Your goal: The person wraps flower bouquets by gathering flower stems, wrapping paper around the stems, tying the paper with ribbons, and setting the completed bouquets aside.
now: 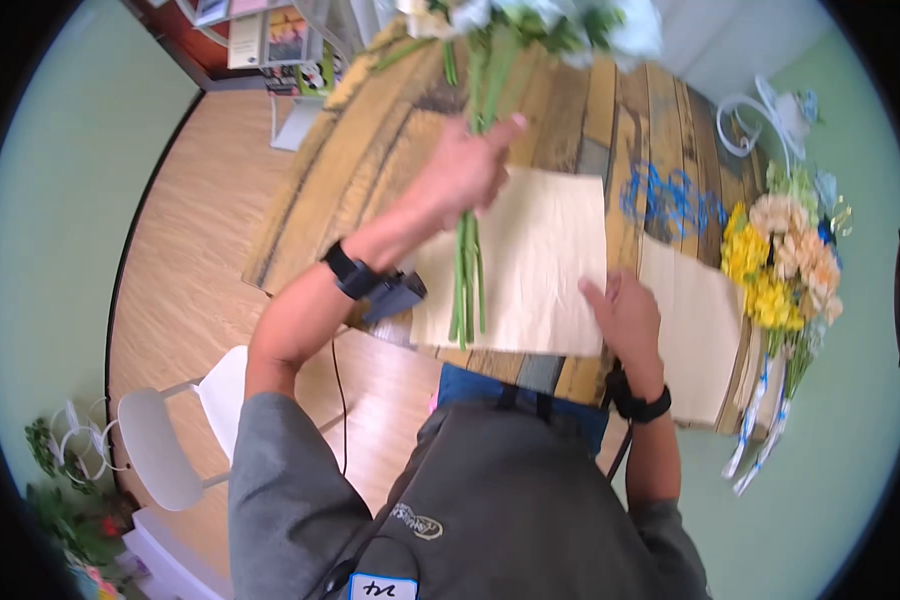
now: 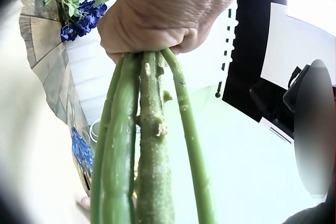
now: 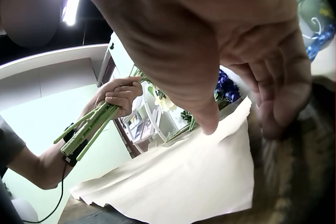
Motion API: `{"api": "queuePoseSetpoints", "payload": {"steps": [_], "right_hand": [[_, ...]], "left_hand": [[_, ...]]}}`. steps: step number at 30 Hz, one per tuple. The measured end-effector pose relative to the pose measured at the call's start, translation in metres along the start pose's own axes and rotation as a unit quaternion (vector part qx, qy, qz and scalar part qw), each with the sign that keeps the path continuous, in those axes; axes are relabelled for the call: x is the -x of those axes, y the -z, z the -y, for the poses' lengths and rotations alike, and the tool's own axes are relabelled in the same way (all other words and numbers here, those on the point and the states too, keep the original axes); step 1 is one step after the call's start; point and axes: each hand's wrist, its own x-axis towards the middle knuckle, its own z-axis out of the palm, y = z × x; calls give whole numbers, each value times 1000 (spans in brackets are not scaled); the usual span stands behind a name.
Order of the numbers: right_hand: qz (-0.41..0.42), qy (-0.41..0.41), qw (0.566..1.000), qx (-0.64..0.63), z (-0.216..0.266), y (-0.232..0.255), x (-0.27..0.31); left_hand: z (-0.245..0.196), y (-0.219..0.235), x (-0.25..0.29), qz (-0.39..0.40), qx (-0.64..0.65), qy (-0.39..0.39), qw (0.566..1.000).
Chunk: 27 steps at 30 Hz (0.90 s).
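Observation:
My left hand (image 1: 465, 168) grips a bunch of flowers by its green stems (image 1: 467, 285), holding it over a cream sheet of paper (image 1: 550, 250). The flower heads (image 1: 560, 20) reach the top edge of the head view, pale blue and cream. Close up in the left wrist view, several thick stems (image 2: 155, 145) come out below the fist. My right hand (image 1: 630, 322) is at the sheet's right edge. In the right wrist view its thumb (image 3: 207, 119) and fingers (image 3: 283, 92) are spread apart, with the thumb near the paper edge.
Blue ribbon (image 1: 670, 198) lies tangled on the wooden table (image 1: 630, 120). More cream sheets (image 1: 690, 340) are stacked at the right, beside a bouquet (image 1: 780, 255) of yellow and peach flowers. A dark box-like object (image 1: 395, 297) sits at the table's near left edge. White chairs (image 1: 160, 450) stand at the left.

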Motion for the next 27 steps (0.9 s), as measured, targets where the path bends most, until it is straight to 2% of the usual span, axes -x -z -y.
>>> {"api": "queuePoseSetpoints", "payload": {"steps": [2, 6, 7, 8, 11, 13, 15, 16, 18, 20, 25, 27], "right_hand": [[-5, 12, 1000, -18, -4, -1, -5], [49, 6, 996, -69, -11, 4, -15], [64, -1, 995, -75, -13, 6, -17], [64, 5, 995, -74, -15, 8, -18], [46, -15, 989, -143, -24, 16, -15], [21, -13, 981, -194, -28, 24, -13], [34, -28, 981, -187, -36, 31, -11], [40, -30, 982, -180, -39, 34, -14], [47, -37, 976, -209, -44, 36, -16], [52, -3, 978, -200, -50, 36, -15], [87, -20, 963, -254, -54, 34, -12], [96, -26, 957, -271, -58, 33, -8]], "left_hand": [[-3, -6, -1, 14, -20, -5, 1000], [-4, -22, -3, 15, -67, -32, 997], [-3, -26, -4, 30, -81, -60, 994], [-2, -31, -4, 46, -97, -85, 991], [-5, -41, -3, 69, -92, -86, 990], [-7, -47, -1, 92, -85, -75, 989], [-8, -50, -1, 112, -41, -11, 993], [-9, -51, -2, 115, -44, -6, 992], [-8, -53, 0, 110, 27, 54, 992], [-4, -53, 0, 94, 20, 73, 993], [12, -41, -6, 137, 79, 69, 985], [18, -42, -10, 124, 97, 64, 986]]}}
